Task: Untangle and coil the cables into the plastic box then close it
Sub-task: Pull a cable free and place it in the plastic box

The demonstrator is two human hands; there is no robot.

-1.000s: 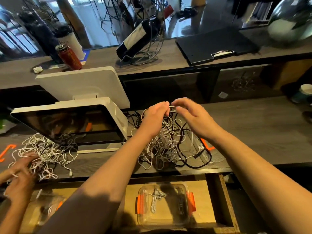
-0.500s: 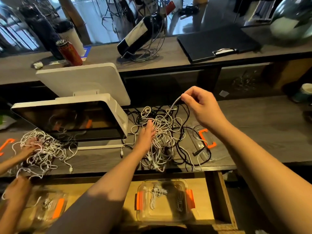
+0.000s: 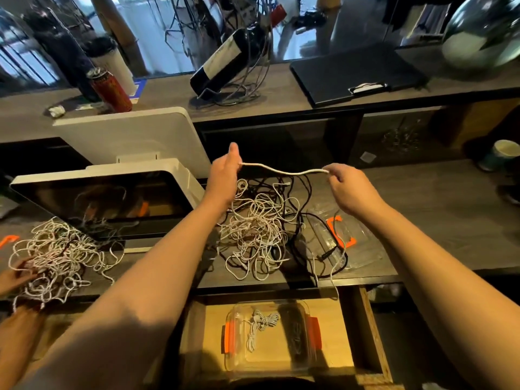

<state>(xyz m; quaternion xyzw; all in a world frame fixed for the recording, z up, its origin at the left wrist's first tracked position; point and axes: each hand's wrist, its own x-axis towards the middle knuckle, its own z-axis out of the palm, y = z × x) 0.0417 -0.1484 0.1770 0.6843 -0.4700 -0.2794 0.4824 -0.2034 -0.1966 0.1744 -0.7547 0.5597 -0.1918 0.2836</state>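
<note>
Right-hand fingers (image 3: 333, 175) pinch one end of a white cable (image 3: 284, 170), and the left hand (image 3: 223, 175) grips the other end in a curled fist, thumb up. The stretch sags a little between them, held above the tabletop (image 3: 422, 209). From the left hand (image 3: 223, 175) the cable seems to drop toward the tangle (image 3: 256, 229) of white and black cables below, though where it enters I cannot tell. The right hand (image 3: 351, 190) hovers near the clear lid (image 3: 346, 237) with its orange clips, which lies flat just right of the tangle, a black cable trailing over it. Down in the open drawer (image 3: 368, 327) sits the plastic box (image 3: 270, 336), uncovered, with one white coil and a dark one inside.

The risk, as I read it: pull this length hard and a knot cinches tighter, or the whole heap drags off the front edge. The trailing black cable could also snag the lid and tug it along.
</note>
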